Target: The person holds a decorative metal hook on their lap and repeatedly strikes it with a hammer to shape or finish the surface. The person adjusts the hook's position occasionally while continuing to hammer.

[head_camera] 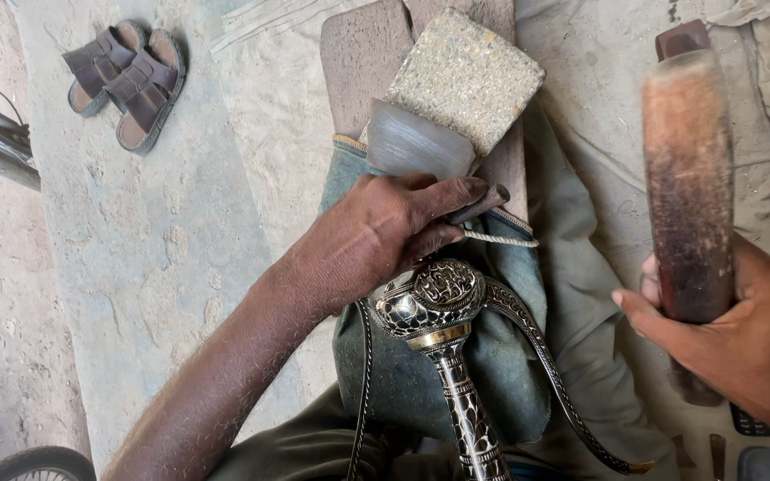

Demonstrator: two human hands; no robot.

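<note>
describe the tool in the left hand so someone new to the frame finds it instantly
Start at the rough speckled stone block top centre, lying on the person's leg. Just below it the left hand pinches a thin dark metal punch above the ornate black-and-silver engraved vessel. It is slim and plain, unlike the thick wooden mallet held at right.

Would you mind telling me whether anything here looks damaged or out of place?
Nothing stands out. The wooden mallet looks worn and darkened, and a pair of sandals lies on the concrete floor.

Left forearm enters from lower left, running diagonally to frame centre. Left hand knuckles up, fingers curled closed, thumb extended rightward. Right hand at lower right edge, fingers wrapped in closed grip, raised.
</note>
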